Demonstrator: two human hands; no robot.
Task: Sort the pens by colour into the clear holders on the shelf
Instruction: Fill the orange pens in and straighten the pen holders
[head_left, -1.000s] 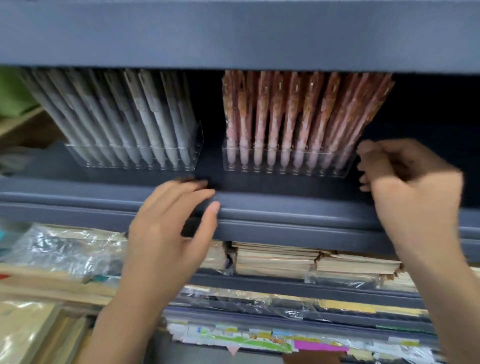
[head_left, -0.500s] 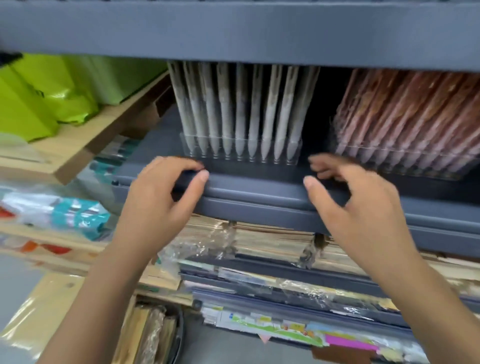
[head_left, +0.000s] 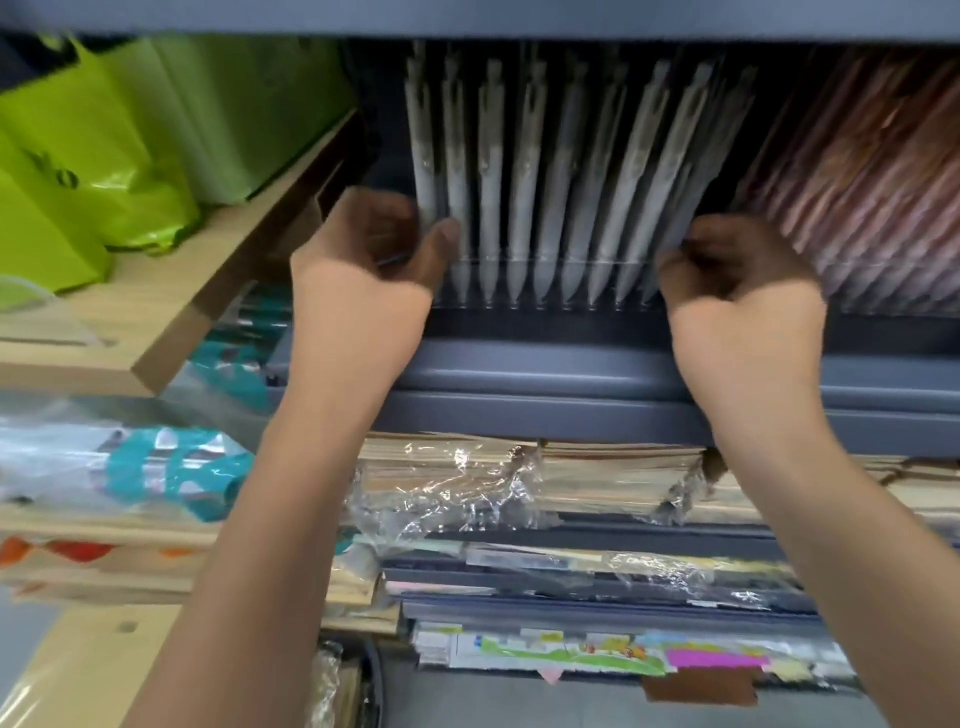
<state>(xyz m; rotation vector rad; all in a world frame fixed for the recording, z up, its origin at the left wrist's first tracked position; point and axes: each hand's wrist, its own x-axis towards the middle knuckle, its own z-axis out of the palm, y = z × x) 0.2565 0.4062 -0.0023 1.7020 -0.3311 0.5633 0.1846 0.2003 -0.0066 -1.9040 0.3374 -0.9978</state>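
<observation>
Clear plastic in both grips: curling the left hand (head_left: 363, 260) round the left end of the holder (head_left: 545, 285) of grey pens (head_left: 524, 171), thumb across its front; curling the right hand (head_left: 743, 291) onto its right end; resting on the grey shelf (head_left: 571, 374), beside the pink pens (head_left: 857, 208)

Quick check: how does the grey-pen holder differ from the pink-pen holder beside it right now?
The grey-pen holder is held at both ends, by the left hand and the right hand; the pink-pen holder is untouched. The grey-pen holder's pens stand near upright; the pink-pen holder's lean right. Both are clear and sit on the same shelf.
</observation>
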